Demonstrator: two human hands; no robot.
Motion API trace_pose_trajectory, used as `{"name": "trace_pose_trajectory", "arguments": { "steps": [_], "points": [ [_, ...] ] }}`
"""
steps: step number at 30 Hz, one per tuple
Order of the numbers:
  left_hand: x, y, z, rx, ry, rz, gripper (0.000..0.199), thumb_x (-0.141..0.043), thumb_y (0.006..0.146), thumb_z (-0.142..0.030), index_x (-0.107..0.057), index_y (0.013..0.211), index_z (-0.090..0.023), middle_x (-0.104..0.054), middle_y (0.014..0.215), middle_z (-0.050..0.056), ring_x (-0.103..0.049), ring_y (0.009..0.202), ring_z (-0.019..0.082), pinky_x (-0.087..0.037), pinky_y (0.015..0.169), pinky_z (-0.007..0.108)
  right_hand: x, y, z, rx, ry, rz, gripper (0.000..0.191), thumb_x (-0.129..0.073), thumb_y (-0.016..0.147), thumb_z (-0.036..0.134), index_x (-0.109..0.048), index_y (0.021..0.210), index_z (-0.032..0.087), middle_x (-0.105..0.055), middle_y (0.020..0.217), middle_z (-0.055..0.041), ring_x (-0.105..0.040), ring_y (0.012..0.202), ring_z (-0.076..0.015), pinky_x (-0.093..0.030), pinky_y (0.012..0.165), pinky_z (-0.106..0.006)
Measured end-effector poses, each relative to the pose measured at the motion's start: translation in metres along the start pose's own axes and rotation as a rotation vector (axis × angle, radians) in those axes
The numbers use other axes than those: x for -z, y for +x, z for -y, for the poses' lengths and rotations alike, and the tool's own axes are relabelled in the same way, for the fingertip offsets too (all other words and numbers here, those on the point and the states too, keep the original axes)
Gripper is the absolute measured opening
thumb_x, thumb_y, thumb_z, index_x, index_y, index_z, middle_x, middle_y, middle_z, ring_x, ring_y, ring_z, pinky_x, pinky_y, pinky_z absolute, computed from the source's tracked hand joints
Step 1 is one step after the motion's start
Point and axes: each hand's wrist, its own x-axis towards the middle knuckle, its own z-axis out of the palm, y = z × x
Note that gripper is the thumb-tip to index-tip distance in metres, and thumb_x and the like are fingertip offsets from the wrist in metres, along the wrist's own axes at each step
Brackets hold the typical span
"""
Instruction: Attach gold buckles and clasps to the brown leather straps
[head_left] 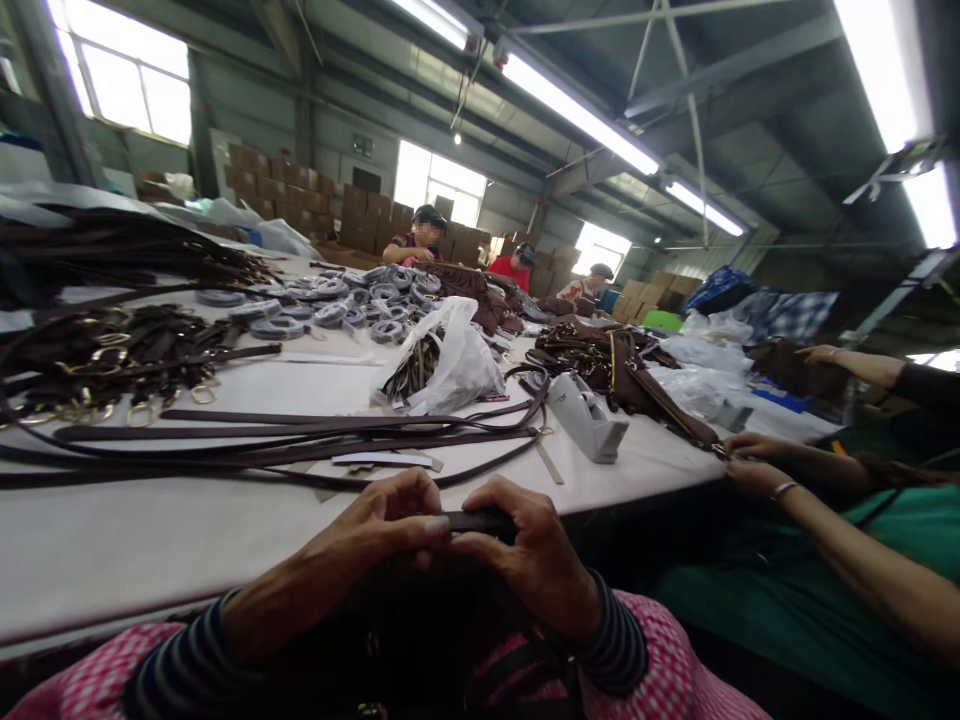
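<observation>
Just over the table's near edge, a dark brown strap (476, 521) is stretched between my two hands. My left hand (375, 525) pinches one part of it between thumb and fingers. My right hand (532, 550) curls around it a little to the right, thumb below and forefinger above. The rest of the strap is lost in the dark by my lap. Beyond my hands, long dark brown straps (262, 432) lie across the white table (187, 540), with a thin pale strip (386, 461) among them.
A grey tape dispenser (585, 415) stands ahead to the right, near a plastic bag of strips (450, 355). Straps with gold buckles (112, 360) pile up at left, coiled grey straps (375, 300) behind. At right, a co-worker's hands (750, 465) hold a brown bag's strap.
</observation>
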Motion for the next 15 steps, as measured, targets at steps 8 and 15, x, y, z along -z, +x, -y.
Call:
{"name": "trace_pose_trajectory", "arguments": {
  "steps": [8,15],
  "points": [
    [0.001,0.004,-0.005,0.102,0.087,0.055,0.044,-0.065,0.088,-0.056,-0.060,0.072,-0.016,-0.059,0.066,0.000,-0.048,0.058,0.011,-0.036,0.053,0.021,0.003,0.003,0.007,0.068,0.008,0.029,0.026,-0.091,0.073,0.025,-0.074,0.091,0.018,-0.070,0.080,0.0017,-0.064,0.075,-0.0161,-0.045,0.071,-0.026],
    [0.014,-0.023,-0.010,0.209,-0.092,0.095,0.040,-0.068,0.086,-0.051,-0.073,0.110,-0.019,-0.071,0.077,0.005,-0.057,0.064,0.016,-0.042,0.057,0.024,0.011,-0.018,0.007,-0.164,0.256,0.025,0.022,-0.089,0.073,0.029,-0.076,0.087,0.018,-0.066,0.073,0.0034,-0.057,0.068,-0.0148,-0.042,0.065,-0.026]
  ]
}}
